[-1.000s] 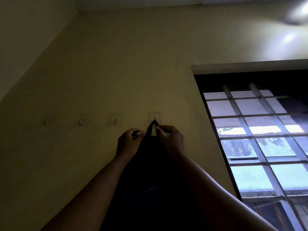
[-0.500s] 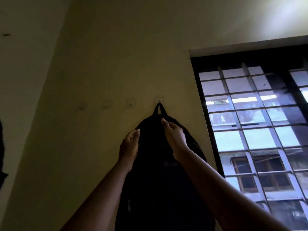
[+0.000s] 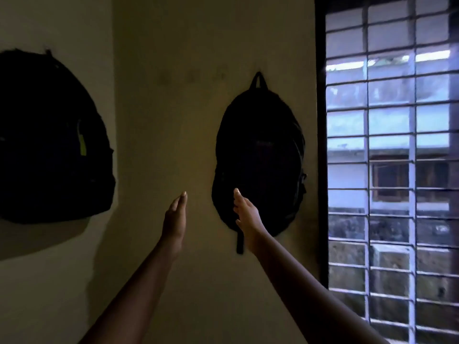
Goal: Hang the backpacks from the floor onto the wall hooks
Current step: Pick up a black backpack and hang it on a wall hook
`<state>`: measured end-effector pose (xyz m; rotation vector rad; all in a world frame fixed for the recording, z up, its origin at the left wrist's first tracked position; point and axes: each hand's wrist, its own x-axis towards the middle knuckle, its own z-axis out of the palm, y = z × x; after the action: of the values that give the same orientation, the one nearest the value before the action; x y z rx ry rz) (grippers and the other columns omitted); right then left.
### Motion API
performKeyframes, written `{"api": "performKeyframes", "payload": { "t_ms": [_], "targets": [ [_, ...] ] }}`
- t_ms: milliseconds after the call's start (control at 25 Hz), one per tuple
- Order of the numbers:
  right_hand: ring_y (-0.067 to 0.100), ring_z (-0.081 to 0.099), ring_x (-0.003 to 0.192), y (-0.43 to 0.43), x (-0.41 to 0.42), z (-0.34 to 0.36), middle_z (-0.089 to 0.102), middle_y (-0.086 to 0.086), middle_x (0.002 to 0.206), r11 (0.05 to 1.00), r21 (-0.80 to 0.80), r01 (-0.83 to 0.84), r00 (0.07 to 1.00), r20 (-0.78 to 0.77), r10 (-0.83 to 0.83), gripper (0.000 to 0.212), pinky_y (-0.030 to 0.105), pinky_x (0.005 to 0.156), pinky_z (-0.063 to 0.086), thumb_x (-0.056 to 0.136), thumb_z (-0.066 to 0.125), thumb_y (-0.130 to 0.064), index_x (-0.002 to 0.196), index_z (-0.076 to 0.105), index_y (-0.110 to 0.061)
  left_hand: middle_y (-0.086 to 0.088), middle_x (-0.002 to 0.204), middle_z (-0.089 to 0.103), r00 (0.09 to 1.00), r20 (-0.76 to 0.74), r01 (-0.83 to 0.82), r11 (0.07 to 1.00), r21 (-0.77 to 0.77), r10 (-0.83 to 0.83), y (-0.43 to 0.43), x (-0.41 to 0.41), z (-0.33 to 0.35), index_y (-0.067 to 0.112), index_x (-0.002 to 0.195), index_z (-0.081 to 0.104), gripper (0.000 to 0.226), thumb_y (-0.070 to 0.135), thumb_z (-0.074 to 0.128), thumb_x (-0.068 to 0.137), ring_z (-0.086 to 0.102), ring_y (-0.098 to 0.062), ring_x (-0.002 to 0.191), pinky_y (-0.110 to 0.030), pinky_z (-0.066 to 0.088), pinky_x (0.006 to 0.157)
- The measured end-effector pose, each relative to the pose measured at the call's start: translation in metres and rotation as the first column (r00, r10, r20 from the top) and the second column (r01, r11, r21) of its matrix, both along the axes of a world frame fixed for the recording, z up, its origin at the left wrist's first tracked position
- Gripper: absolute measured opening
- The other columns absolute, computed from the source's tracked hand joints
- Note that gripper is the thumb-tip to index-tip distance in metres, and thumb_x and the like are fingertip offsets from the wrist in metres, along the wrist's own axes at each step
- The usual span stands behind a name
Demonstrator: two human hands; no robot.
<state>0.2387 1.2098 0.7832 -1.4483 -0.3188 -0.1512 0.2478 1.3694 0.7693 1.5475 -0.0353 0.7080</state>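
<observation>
On the dim yellowish wall (image 3: 173, 120) beside the barred window (image 3: 390, 135), the black fabric backpack (image 3: 259, 155) hangs upright by its top loop, ahead of both hands. The right hand (image 3: 244, 214), fingers straight, is nearer, at its lower left edge. The left hand (image 3: 175, 219), also flat, stands apart. Earlier both were up near the loop.

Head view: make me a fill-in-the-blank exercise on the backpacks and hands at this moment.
1. The striped backpack hangs ____ of the plain backpack.
2. The window lies to the plain backpack's ____.
3. The left hand and right hand hold ____.
4. In all, ____ backpacks hang up.
Missing: left; right; nothing; two.
</observation>
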Motion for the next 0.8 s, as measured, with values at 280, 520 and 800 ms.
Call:
{"api": "performKeyframes", "payload": {
  "t_ms": [280,520,800],
  "targets": [
    [0.021,0.048,0.126,0.067,-0.084,-0.131,0.051,0.009,0.139,0.991,-0.042,-0.131,0.966,-0.228,0.118,0.050,0.034,0.102,0.036,0.094,0.043,-0.044,0.132,0.050,-0.012,-0.009,0.143,0.047,0.964,-0.243,-0.127,0.991,-0.052,0.111,0.055,-0.114,-0.130,0.013,0.137,0.043,0.052,0.043,0.032,0.096,0.044,-0.025,0.131,-0.029,0.030,0.097],
    [0.022,0.048,0.128,0.134,-0.113,-0.237,0.053,0.009,0.139,0.971,-0.066,-0.229,0.885,-0.429,0.180,0.050,0.038,0.109,0.035,0.094,0.046,-0.041,0.131,0.051,-0.008,-0.008,0.144,0.045,0.851,-0.474,-0.285,0.957,-0.058,0.225,0.123,-0.172,-0.237,0.015,0.138,0.042,0.054,0.046,0.036,0.094,0.043,-0.027,0.131,-0.038,0.033,0.106],
    [0.025,0.045,0.131,0.247,-0.084,-0.362,0.051,0.008,0.140,0.934,-0.153,-0.324,0.738,-0.658,0.148,0.054,0.041,0.113,0.034,0.091,0.048,-0.047,0.133,0.049,-0.012,-0.008,0.143,0.047,0.672,-0.703,-0.362,0.931,-0.041,0.230,0.234,-0.172,-0.361,0.017,0.134,0.046,0.047,0.041,0.039,0.095,0.044,-0.026,0.131,-0.039,0.032,0.110]
  ]
}}
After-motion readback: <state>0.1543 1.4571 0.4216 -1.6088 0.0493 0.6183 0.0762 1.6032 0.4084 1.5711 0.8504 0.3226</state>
